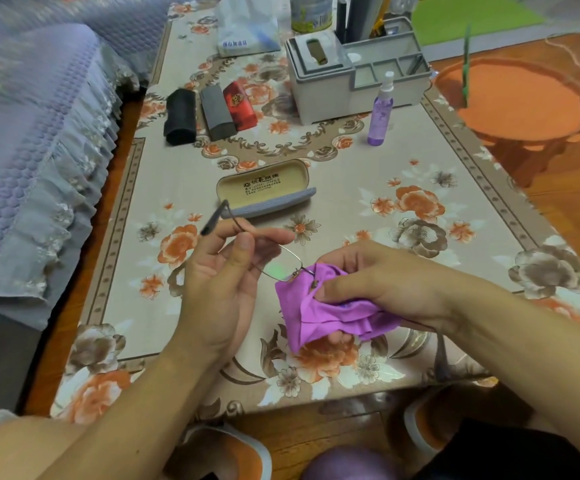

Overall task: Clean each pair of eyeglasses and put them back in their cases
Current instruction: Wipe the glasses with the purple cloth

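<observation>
Eyeglasses (pixel 281 268), thin-rimmed, near centre above the table (pixel 420 161): left hand (pixel 222 275) pinching the frame's left end, right hand (pixel 385 282) clutching purple cloth (pixel 319 306) round the right lens; risk, frame bending under hard rubbing; open case (pixel 267 188) just beyond.

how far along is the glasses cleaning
Done: nothing visibly finished. In hand: left hand holds the eyeglasses; right hand wipes one lens with the purple cloth. Left: return them to the open case; three closed cases wait.

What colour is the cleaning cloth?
Purple cloth, gripped by the right hand; head view.
</observation>
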{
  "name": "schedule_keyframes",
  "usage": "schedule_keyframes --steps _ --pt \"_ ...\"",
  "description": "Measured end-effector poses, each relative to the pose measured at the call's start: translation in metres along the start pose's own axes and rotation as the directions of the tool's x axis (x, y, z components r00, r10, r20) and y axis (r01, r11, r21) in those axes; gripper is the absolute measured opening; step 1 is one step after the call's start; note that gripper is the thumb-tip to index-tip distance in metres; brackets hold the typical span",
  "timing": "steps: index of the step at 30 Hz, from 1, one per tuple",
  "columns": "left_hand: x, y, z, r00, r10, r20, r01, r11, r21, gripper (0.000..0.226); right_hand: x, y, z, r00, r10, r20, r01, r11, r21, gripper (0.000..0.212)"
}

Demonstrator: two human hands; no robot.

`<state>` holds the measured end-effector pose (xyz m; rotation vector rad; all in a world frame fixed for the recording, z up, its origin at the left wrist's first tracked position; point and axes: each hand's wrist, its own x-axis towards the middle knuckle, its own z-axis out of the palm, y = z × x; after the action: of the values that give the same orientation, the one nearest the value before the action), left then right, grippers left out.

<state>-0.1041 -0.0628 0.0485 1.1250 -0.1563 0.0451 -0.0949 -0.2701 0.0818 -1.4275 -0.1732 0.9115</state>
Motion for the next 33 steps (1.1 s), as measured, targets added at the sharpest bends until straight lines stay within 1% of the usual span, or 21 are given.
schedule_keyframes --steps 2,5,8,10,13,15,17,21,24,26,28,30,33 --pt "0.001 0.003 0.000 0.998 -0.054 0.033 0.056 0.996 -0.072 0.009 0.000 0.000 0.000 1.000 0.004 -0.020 -0.004 1.000 0.016 0.013" --pt "0.002 0.007 -0.004 0.986 -0.133 0.098 0.149 0.973 -0.177 0.019 0.000 0.000 -0.001 1.000 0.016 -0.012 -0.015 0.998 0.058 0.032" --pt "0.002 0.009 -0.009 0.968 -0.156 0.195 0.197 0.956 -0.216 0.029 -0.002 -0.001 0.000 1.000 0.002 -0.002 -0.002 0.994 0.109 0.039" --pt "0.004 0.011 -0.011 0.965 -0.167 0.202 0.207 0.958 -0.198 0.034 -0.002 -0.001 -0.001 1.000 -0.009 0.004 0.009 0.992 0.126 0.034" --pt "0.005 0.013 -0.011 0.968 -0.172 0.182 0.202 0.966 -0.162 0.038 -0.001 -0.001 0.000 0.996 -0.005 0.088 -0.005 0.994 0.113 0.015" --pt "0.005 0.013 -0.011 0.965 -0.168 0.203 0.202 0.965 -0.164 0.037 -0.002 0.001 0.002 0.994 0.014 0.105 -0.026 0.993 0.119 0.006" --pt "0.006 0.012 -0.013 0.957 -0.167 0.236 0.209 0.963 -0.168 0.035 -0.003 0.001 0.002 0.996 0.026 0.083 -0.037 0.989 0.143 0.006" --pt "0.010 0.014 -0.017 0.948 -0.179 0.264 0.232 0.955 -0.185 0.033 -0.004 -0.001 0.001 0.993 -0.023 0.120 0.003 0.987 0.163 0.011" --pt "0.012 0.016 -0.018 0.945 -0.173 0.276 0.233 0.952 -0.200 0.032 -0.007 -0.004 0.002 0.994 -0.019 0.110 -0.001 0.984 0.180 0.027" --pt "0.013 0.016 -0.019 0.944 -0.173 0.282 0.231 0.954 -0.190 0.033 -0.009 -0.006 0.001 0.988 -0.005 0.153 -0.020 0.987 0.162 0.038" --pt "0.012 0.017 -0.020 0.942 -0.174 0.287 0.232 0.956 -0.182 0.034 -0.010 -0.006 -0.003 0.984 0.015 0.177 -0.036 0.992 0.119 0.043" --pt "0.011 0.019 -0.020 0.941 -0.166 0.295 0.220 0.962 -0.164 0.033 -0.011 -0.005 -0.008 0.976 0.034 0.216 -0.053 0.995 0.084 0.042" --pt "0.010 0.019 -0.019 0.943 -0.152 0.297 0.191 0.976 -0.107 0.032 -0.009 -0.004 -0.016 0.957 0.082 0.278 -0.079 0.997 -0.024 0.025"
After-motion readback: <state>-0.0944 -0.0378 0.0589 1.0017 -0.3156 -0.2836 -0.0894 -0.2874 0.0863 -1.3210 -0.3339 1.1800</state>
